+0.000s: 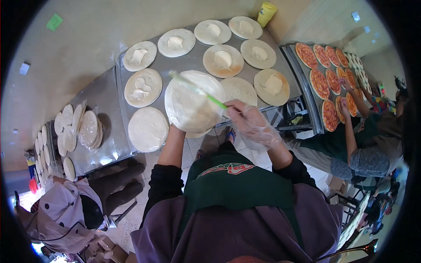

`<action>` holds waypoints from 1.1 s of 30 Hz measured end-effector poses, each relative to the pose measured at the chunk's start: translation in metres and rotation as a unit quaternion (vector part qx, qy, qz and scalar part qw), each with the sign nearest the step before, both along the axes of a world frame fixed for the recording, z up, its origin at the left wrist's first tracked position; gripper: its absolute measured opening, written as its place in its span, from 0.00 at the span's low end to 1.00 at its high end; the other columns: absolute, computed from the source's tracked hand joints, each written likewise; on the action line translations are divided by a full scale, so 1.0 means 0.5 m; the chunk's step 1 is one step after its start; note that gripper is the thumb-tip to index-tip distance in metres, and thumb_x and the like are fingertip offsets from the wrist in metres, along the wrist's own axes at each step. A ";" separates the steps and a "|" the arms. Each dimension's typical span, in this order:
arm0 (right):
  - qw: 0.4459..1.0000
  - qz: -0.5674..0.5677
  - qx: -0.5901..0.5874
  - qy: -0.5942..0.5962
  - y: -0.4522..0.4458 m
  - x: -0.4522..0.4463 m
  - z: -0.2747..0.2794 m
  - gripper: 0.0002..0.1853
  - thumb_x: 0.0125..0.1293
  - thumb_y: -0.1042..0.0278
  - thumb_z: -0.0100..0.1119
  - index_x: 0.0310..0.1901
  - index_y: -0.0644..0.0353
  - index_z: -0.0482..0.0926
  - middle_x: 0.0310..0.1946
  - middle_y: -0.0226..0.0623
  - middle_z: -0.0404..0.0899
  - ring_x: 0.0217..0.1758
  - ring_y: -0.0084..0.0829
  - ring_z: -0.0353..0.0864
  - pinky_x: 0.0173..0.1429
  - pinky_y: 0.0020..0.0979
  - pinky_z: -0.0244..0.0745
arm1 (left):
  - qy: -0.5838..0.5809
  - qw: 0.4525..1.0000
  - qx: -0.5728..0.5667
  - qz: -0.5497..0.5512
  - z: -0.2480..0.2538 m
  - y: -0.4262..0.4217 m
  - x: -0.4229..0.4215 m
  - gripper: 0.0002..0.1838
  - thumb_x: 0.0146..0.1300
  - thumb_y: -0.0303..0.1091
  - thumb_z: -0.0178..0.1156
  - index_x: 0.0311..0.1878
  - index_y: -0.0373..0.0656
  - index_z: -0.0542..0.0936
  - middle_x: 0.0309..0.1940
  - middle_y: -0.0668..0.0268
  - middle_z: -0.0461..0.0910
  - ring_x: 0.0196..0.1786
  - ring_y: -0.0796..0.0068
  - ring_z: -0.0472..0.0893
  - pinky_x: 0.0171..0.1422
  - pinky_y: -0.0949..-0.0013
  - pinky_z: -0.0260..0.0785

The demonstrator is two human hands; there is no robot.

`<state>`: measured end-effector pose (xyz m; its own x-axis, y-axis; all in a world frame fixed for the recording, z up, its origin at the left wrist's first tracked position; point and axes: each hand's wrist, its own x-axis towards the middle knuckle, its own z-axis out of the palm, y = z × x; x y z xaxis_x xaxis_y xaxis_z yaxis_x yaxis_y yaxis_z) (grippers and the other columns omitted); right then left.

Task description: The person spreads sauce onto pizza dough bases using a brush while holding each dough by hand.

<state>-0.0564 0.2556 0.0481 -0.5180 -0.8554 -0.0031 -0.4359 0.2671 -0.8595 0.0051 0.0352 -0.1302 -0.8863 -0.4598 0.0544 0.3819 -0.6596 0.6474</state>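
A round pizza base [193, 105] with white spread over its top is held up in front of me. My left hand [177, 131] supports it from below, its fingers hidden under the base. In a clear plastic glove, my right hand [252, 122] is closed around the green handle of a spatula [215, 101]. The spatula's pale end is smeared by motion above the base. Just left of the held base lies a flat base [148, 129] coated with white spread. To the right, partly behind the held one, is a base without a dollop [239, 91].
Several bases with white dollops stand on the metal table [184, 62], near a yellow cup [266, 14]. Bagged bases [90, 129] lie on the left table. At right, a person's hands [343, 105] work over red-sauced bases [319, 83]. Another person [66, 206] is at lower left.
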 end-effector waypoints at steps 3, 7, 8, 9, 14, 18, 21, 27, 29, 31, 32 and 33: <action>0.996 -0.070 -0.045 -0.030 0.035 -0.018 -0.008 0.11 0.70 0.64 0.49 0.47 0.61 0.75 0.24 0.27 0.71 0.22 0.21 0.68 0.28 0.25 0.66 | 0.064 0.992 0.112 -0.007 -0.002 -0.025 -0.007 0.30 0.69 0.54 0.38 0.66 0.44 0.61 0.64 0.57 0.65 0.64 0.57 0.68 0.65 0.50 0.64; 0.961 -0.145 -0.061 -0.226 0.094 -0.056 -0.023 0.13 0.71 0.62 0.49 0.49 0.60 0.74 0.24 0.20 0.66 0.21 0.12 0.61 0.23 0.16 0.57 | 0.133 0.965 0.225 -0.015 -0.026 -0.065 -0.037 0.31 0.69 0.56 0.36 0.66 0.45 0.61 0.65 0.57 0.64 0.65 0.55 0.67 0.67 0.47 0.60; 0.935 -0.174 -0.075 -0.301 0.103 -0.063 -0.021 0.13 0.70 0.64 0.49 0.50 0.61 0.74 0.25 0.19 0.66 0.20 0.10 0.61 0.23 0.15 0.57 | 0.155 0.954 0.256 0.004 -0.039 -0.084 -0.052 0.32 0.68 0.58 0.35 0.66 0.46 0.61 0.65 0.57 0.64 0.65 0.54 0.66 0.68 0.45 0.59; 0.934 -0.186 -0.093 -0.291 0.111 -0.071 -0.038 0.13 0.71 0.62 0.49 0.51 0.60 0.73 0.23 0.18 0.63 0.19 0.07 0.57 0.21 0.12 0.52 | 0.175 0.941 0.288 0.023 -0.043 -0.096 -0.067 0.33 0.67 0.60 0.34 0.67 0.48 0.62 0.66 0.57 0.64 0.66 0.52 0.65 0.68 0.43 0.58; 0.934 -0.228 -0.084 -0.261 0.156 -0.094 -0.057 0.14 0.70 0.62 0.50 0.50 0.62 0.73 0.23 0.19 0.64 0.19 0.08 0.58 0.20 0.13 0.53 | 0.068 0.945 0.260 0.186 -0.074 -0.134 -0.143 0.31 0.65 0.56 0.37 0.67 0.49 0.63 0.65 0.57 0.65 0.67 0.51 0.63 0.70 0.42 0.53; 0.933 -0.260 -0.066 -0.240 0.178 -0.116 -0.054 0.14 0.70 0.61 0.49 0.50 0.62 0.73 0.23 0.20 0.65 0.19 0.08 0.58 0.20 0.13 0.53 | 0.051 0.922 0.335 0.185 -0.095 -0.128 -0.154 0.28 0.67 0.49 0.35 0.66 0.47 0.65 0.66 0.57 0.64 0.67 0.51 0.63 0.70 0.43 0.53; 0.926 -0.289 -0.060 -0.238 0.181 -0.130 -0.040 0.14 0.71 0.61 0.48 0.49 0.62 0.73 0.23 0.21 0.65 0.19 0.09 0.58 0.20 0.13 0.53 | -0.015 0.914 0.329 0.235 -0.185 -0.160 -0.155 0.26 0.68 0.43 0.34 0.63 0.40 0.66 0.64 0.54 0.66 0.67 0.52 0.63 0.70 0.46 0.56; 0.920 -0.297 -0.060 -0.247 0.185 -0.180 -0.066 0.14 0.71 0.60 0.48 0.50 0.61 0.72 0.22 0.22 0.65 0.17 0.09 0.57 0.20 0.13 0.53 | -0.235 0.867 0.278 0.340 -0.216 -0.226 -0.112 0.22 0.70 0.40 0.36 0.55 0.31 0.69 0.54 0.52 0.72 0.58 0.57 0.71 0.64 0.54 0.63; 0.924 -0.283 -0.086 -0.241 0.177 -0.194 -0.074 0.15 0.71 0.58 0.47 0.50 0.59 0.72 0.21 0.21 0.63 0.15 0.09 0.56 0.17 0.13 0.49 | -0.282 0.866 0.257 0.323 -0.176 -0.222 -0.088 0.20 0.69 0.42 0.42 0.50 0.33 0.71 0.46 0.56 0.75 0.46 0.64 0.75 0.54 0.62 0.69; 0.924 -0.283 -0.080 -0.246 0.169 -0.204 -0.072 0.14 0.71 0.58 0.48 0.50 0.59 0.72 0.20 0.21 0.63 0.15 0.10 0.56 0.17 0.13 0.49 | -0.362 0.844 0.180 0.353 -0.173 -0.213 -0.075 0.19 0.68 0.42 0.44 0.49 0.34 0.71 0.44 0.57 0.75 0.43 0.66 0.76 0.50 0.65 0.69; 0.923 -0.287 -0.079 -0.245 0.167 -0.209 -0.073 0.14 0.71 0.58 0.48 0.50 0.59 0.72 0.20 0.21 0.63 0.15 0.10 0.56 0.17 0.13 0.49 | -0.433 0.814 0.100 0.374 -0.171 -0.208 -0.073 0.18 0.67 0.41 0.47 0.49 0.35 0.71 0.42 0.59 0.75 0.41 0.68 0.76 0.47 0.67 0.70; 0.922 -0.287 -0.079 -0.246 0.167 -0.215 -0.074 0.14 0.71 0.58 0.48 0.50 0.59 0.72 0.20 0.21 0.63 0.15 0.10 0.56 0.17 0.13 0.49 | -0.435 0.813 0.099 0.374 -0.157 -0.191 -0.076 0.18 0.67 0.41 0.47 0.49 0.35 0.71 0.42 0.59 0.75 0.41 0.68 0.76 0.47 0.67 0.70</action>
<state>-0.1638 0.3389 0.0113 -0.8550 -0.4499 -0.2582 0.1927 0.1867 -0.9633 -0.0328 -0.0602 -0.2089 -0.0193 -0.8112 -0.5844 0.1791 -0.5779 0.7962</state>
